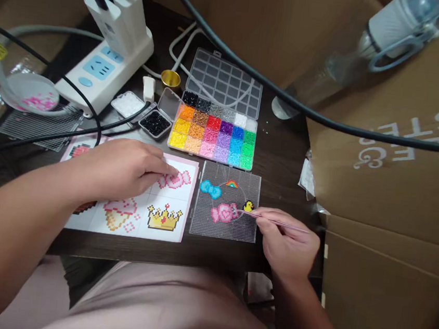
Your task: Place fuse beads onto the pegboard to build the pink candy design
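Right hand point(287, 242) fingers are pinched on a thin pick point(276, 223) at the pegboard's point(224, 228) pink candy point(223, 212), 9 o'clock; left hand point(125, 167), fingers curled loosely, is rested on the pattern sheet point(168, 201).

A dark wooden table point(283, 155) carries everything. At its near edge lies a pattern sheet point(139, 213) with pink border, and just beside it, to the right, a clear pegboard point(229, 173) bearing small bead figures. Behind these sits an open bead box point(213, 132) of coloured compartments, its clear lid point(224, 81) propped back. Left of it stand two small trays, one of black beads point(154, 122), one of white point(128, 104). A white power strip point(104, 66) lies at the far left, cables crossing the table.
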The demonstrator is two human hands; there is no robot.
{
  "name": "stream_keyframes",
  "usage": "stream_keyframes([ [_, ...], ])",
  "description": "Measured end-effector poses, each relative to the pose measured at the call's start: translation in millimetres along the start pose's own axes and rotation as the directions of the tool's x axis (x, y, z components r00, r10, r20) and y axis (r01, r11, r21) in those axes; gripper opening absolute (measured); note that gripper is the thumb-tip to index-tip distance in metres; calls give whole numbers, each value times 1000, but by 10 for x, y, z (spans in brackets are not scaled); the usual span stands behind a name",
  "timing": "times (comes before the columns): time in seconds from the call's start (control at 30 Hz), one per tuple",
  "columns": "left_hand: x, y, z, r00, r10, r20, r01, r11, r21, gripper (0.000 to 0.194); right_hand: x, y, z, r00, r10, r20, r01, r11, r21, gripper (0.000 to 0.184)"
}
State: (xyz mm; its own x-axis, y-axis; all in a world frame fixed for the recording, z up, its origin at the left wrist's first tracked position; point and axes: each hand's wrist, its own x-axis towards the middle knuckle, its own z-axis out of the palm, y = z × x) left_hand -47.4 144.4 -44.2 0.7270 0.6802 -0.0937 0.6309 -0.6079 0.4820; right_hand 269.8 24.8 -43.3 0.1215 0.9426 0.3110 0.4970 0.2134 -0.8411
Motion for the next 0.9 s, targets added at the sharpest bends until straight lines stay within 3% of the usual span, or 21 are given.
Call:
stream_keyframes([
  [0.33,17,83,-74,998,-30,55,29,999,29,39,-156,132,29,1000,22,-2,-22,1000,9,26],
  [0.9,2,4,0,1000,-19,-1,19,1000,-25,38,-153,103,66,999,27,-38,-28,999,-28,19],
])
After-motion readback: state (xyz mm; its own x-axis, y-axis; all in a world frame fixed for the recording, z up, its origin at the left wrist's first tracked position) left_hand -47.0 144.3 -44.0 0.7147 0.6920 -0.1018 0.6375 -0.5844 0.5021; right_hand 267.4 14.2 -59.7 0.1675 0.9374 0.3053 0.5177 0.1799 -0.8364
